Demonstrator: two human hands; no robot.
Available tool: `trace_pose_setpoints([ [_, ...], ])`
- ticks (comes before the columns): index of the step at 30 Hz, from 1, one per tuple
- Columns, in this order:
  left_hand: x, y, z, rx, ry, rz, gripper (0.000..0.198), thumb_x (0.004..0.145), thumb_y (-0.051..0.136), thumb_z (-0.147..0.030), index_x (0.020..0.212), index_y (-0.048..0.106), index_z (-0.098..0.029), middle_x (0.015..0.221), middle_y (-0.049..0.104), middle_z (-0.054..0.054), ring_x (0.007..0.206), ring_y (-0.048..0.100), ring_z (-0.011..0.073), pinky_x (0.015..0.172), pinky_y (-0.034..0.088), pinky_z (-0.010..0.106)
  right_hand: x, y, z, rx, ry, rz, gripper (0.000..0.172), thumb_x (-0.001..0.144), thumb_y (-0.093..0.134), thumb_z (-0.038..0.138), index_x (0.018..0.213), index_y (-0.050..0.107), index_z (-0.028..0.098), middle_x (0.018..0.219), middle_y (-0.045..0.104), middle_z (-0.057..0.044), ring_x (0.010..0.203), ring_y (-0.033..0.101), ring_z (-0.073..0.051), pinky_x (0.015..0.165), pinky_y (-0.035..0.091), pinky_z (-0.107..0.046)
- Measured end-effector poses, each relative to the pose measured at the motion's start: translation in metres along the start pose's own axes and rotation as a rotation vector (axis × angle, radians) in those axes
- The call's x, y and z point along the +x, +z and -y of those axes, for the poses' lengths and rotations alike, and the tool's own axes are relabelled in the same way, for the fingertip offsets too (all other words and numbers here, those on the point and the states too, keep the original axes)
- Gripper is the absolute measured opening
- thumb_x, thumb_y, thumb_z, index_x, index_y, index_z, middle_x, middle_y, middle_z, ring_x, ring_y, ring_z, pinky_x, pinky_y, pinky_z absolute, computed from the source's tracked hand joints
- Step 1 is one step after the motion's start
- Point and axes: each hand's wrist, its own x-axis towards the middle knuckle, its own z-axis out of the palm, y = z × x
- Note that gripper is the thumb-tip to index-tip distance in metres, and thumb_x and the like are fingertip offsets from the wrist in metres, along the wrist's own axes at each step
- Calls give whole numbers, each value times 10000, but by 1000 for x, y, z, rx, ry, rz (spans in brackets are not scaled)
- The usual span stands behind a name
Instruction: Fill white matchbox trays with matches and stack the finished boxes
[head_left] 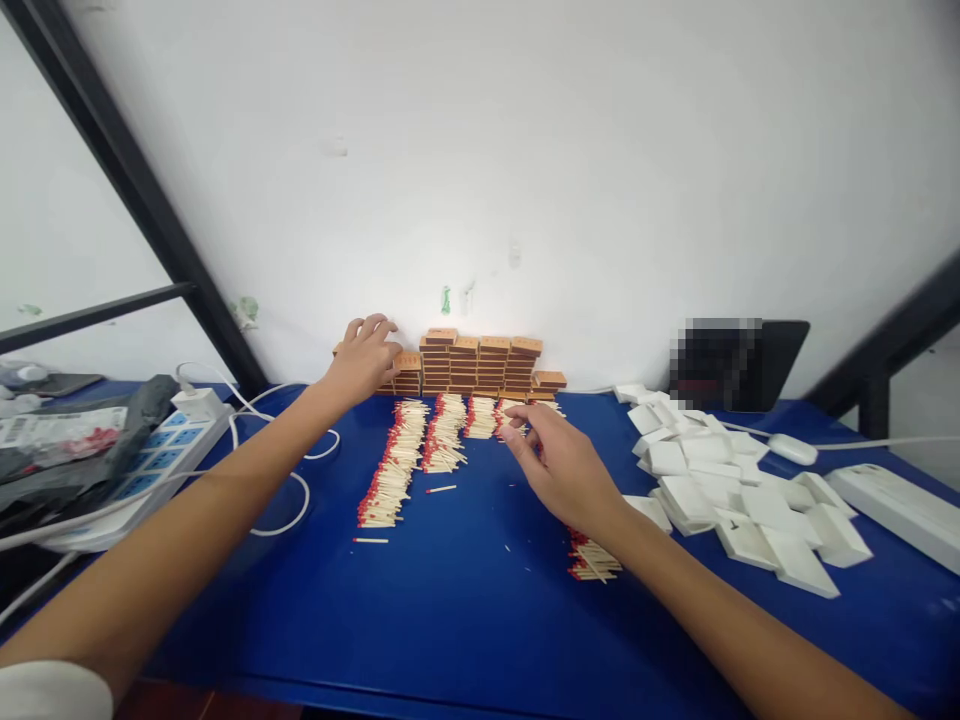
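My left hand [366,358] reaches to the far left end of a stacked wall of orange matchboxes [480,365] against the white wall, its fingers curled over a box there. My right hand [562,462] hovers over the rows of red-tipped matches [420,445] laid out on the blue table [465,590], thumb and forefinger pinched together near the far right row. What the pinch holds is too small to make out. More matches [592,560] lie under my right wrist. A couple of single matches lie loose near the rows.
A heap of white inner trays [742,490] lies at the right, with a white mouse [787,448] and a long white box [900,510] beyond. At left are a power strip [161,450] with white cables and a dark bag. A black device stands at back right.
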Motion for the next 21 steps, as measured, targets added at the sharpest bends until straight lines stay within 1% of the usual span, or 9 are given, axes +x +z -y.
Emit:
trace_pose_setpoints([
  [4, 5, 8, 2, 13, -4, -16, 90, 888, 705, -165, 943, 754, -217, 1348, 655, 146, 1370, 452, 377, 1165, 355, 599, 0, -1, 0, -24, -38, 14, 340, 1121, 465, 491, 1162, 678, 228, 1167, 749, -99, 822, 706, -230, 849, 521, -424],
  [7, 4, 10, -3, 15, -6, -3, 176, 914, 665, -165, 1037, 777, -222, 1325, 653, 159, 1340, 466, 384, 1150, 360, 615, 0, -4, 2, -26, -55, 12, 315, 1123, 471, 473, 1118, 683, 239, 1139, 743, -88, 796, 689, -217, 844, 516, -412],
  [10, 3, 11, -10, 5, -2, 26, 256, 877, 712, -155, 1102, 795, -243, 1312, 653, 154, 1331, 469, 388, 1142, 357, 602, 0, -6, 3, -29, -66, -1, 295, 1119, 485, 454, 1092, 685, 238, 1098, 736, -80, 780, 673, -210, 831, 507, -402],
  [15, 5, 7, -16, -29, -44, 47, 206, 868, 747, -130, 1028, 816, -240, 1254, 676, 144, 1303, 498, 379, 1123, 369, 586, 3, -2, 0, -44, -70, 4, 297, 1113, 492, 441, 1050, 694, 232, 1093, 731, -87, 757, 654, -204, 825, 496, -408],
  [17, 5, -1, -23, -42, -69, 39, 172, 872, 781, -170, 1031, 814, -224, 1230, 689, 154, 1270, 525, 385, 1093, 395, 585, 6, -5, 0, -54, -77, -9, 299, 1104, 502, 436, 999, 697, 235, 1035, 733, -87, 751, 650, -213, 803, 494, -416],
  [18, 3, -9, -30, -50, -78, 33, 170, 882, 794, -213, 1051, 810, -212, 1215, 695, 162, 1252, 541, 389, 1072, 414, 581, 7, -11, 0, -56, -88, -32, 298, 1096, 514, 434, 966, 698, 239, 985, 734, -83, 747, 647, -221, 785, 493, -418],
  [19, 0, -20, -40, -61, -79, 27, 190, 903, 796, -266, 1083, 805, -207, 1190, 706, 160, 1222, 567, 383, 1045, 439, 568, 8, -19, 1, -52, -104, -80, 295, 1087, 531, 436, 938, 701, 246, 931, 732, -79, 738, 640, -226, 767, 494, -421],
  [20, -6, -34, -52, -91, -66, 28, 196, 934, 778, -318, 1103, 800, -220, 1132, 725, 135, 1150, 614, 352, 1000, 480, 530, 8, -31, 2, -41, -116, -140, 292, 1077, 554, 441, 918, 710, 252, 887, 729, -78, 739, 638, -234, 751, 497, -423],
  [21, -14, -51, -67, -192, -32, 46, 174, 963, 753, -347, 1084, 798, -231, 1035, 738, 105, 1034, 658, 307, 933, 519, 477, 8, -45, 3, -20, -121, -251, 284, 1071, 579, 456, 933, 731, 259, 877, 732, -84, 745, 634, -237, 762, 510, -432],
])
